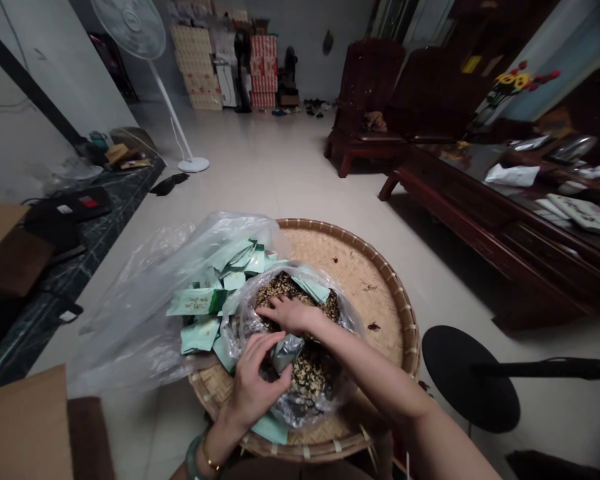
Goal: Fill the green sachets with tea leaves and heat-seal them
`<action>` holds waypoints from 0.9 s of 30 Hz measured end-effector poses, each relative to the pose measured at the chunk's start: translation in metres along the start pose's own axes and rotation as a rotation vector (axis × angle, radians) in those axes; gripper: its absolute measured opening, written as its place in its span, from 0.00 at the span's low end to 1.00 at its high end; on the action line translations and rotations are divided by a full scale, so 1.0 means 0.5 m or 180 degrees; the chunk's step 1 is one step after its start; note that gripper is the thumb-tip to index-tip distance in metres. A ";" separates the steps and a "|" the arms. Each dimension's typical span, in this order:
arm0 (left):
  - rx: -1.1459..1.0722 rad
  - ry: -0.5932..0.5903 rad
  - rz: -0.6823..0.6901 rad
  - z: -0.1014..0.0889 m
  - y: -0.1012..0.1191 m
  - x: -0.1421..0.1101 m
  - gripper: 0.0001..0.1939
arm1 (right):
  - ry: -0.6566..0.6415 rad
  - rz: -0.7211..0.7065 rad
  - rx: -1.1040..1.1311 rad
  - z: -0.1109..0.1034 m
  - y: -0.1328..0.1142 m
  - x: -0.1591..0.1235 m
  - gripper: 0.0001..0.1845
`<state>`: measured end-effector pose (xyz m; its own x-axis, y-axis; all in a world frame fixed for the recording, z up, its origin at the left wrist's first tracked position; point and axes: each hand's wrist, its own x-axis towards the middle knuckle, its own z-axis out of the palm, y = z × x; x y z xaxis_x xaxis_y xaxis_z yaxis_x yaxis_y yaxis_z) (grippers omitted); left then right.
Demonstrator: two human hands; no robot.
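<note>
Sachet [285,351], silver-green, held open over the bag of loose dried tea [310,373] on the woven tray [380,267]; left hand [255,380] pinches it, right hand [287,312] clenches tea. Filling step; next, tip leaves carefully into its mouth.

Pale tiled floor [275,167] ran the length of the room, shining dully under dim, cool light. A white pedestal fan [145,40] stood by the left wall [45,87], and beneath it a dark marbled counter [100,213] carried bits of clutter. Far back, stacked cartons [230,67] in beige and red lined the end wall. On the right sat dark red wooden chairs [375,100] and a long, glossy wooden table [505,207] with papers on top. Artificial flowers [520,80] showed yellow and red beyond it. A round black stand base [467,377] lay low on the right.
</note>
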<state>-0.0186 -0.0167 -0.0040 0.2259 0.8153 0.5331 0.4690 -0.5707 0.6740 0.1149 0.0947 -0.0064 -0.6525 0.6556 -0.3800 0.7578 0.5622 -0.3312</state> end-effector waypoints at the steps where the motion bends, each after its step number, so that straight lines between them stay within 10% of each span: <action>1: -0.0009 0.0000 0.0005 0.000 0.001 0.002 0.20 | 0.0131 0.0048 -0.0006 0.006 -0.006 -0.002 0.30; 4: -0.0015 0.0003 0.0017 -0.002 0.004 0.006 0.20 | 0.0445 0.0207 0.0050 0.015 -0.015 -0.005 0.20; 14: 0.0023 -0.0102 -0.0060 0.004 -0.001 -0.001 0.19 | 0.1668 -0.0111 0.1434 -0.047 0.078 -0.040 0.33; 20: -0.0038 -0.0098 0.0006 0.012 0.005 0.001 0.19 | 0.0424 0.0429 0.1014 0.007 0.056 -0.040 0.59; 27: -0.0029 -0.0132 0.0019 0.008 0.003 0.000 0.20 | 0.1197 0.0405 0.1210 0.025 0.032 -0.004 0.35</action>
<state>-0.0147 -0.0170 -0.0051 0.2640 0.8151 0.5158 0.4598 -0.5764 0.6756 0.1285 0.0961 -0.0218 -0.4568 0.8807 -0.1256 0.7305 0.2908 -0.6179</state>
